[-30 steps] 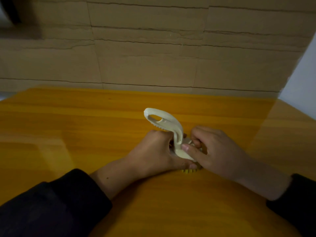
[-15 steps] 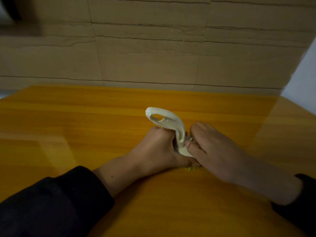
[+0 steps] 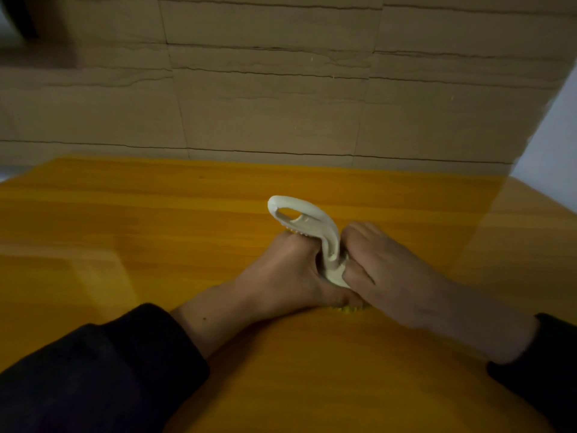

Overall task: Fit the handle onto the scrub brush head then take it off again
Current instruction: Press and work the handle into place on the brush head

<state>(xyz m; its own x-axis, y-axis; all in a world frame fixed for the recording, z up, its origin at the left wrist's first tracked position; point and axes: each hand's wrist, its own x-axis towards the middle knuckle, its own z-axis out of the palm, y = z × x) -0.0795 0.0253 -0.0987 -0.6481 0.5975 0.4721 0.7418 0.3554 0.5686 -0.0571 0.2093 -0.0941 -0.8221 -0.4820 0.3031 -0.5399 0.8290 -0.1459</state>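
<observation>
A cream curved handle [image 3: 307, 221] with a loop at its top rises from the scrub brush head [image 3: 335, 276], which rests on the orange wooden table [image 3: 156, 229]. Only a cream patch of the head and a few yellow bristles [image 3: 348, 308] show between my hands. My left hand [image 3: 287, 273] wraps the head from the left, fingers under the handle's stem. My right hand [image 3: 384, 270] presses on the head from the right, thumb against the handle's base.
A wall of stacked cardboard [image 3: 281, 89] stands along the table's far edge. A pale wall [image 3: 562, 145] shows at the right, beyond the table's right corner. Dark sleeves cover both forearms.
My right hand has closed in over the brush head, thumb now at the handle's base. The handle stands slightly more upright. My left hand keeps its hold.
</observation>
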